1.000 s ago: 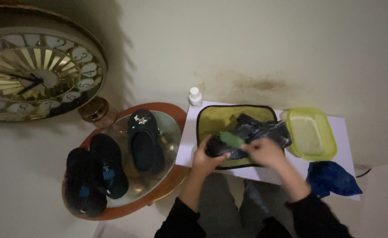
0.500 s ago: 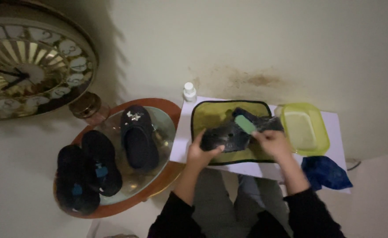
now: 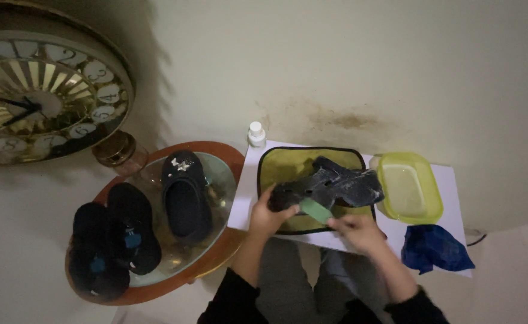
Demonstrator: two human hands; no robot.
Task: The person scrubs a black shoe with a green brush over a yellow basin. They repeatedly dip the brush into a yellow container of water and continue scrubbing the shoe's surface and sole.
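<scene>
A dark sandal [image 3: 336, 185] lies over a yellow-green cloth [image 3: 279, 168] with a black edge. My left hand [image 3: 268, 213] grips the sandal's near end. My right hand [image 3: 355, 230] holds a small green brush [image 3: 315, 210] against the sandal's underside edge. The sandal's surface looks speckled with white. Both my sleeves are dark.
A green plastic tub [image 3: 409, 187] of liquid stands right of the cloth, a crumpled blue cloth [image 3: 435, 248] below it, a small white bottle [image 3: 256, 134] at the cloth's far left. Three dark shoes [image 3: 183, 192] rest on a round glass-topped table [image 3: 226, 240]. A large wall clock [image 3: 42, 108] is at left.
My right hand has pulled the green brush back from the sandal's far part toward its near edge. My left hand keeps its grip. The view has shifted slightly.
</scene>
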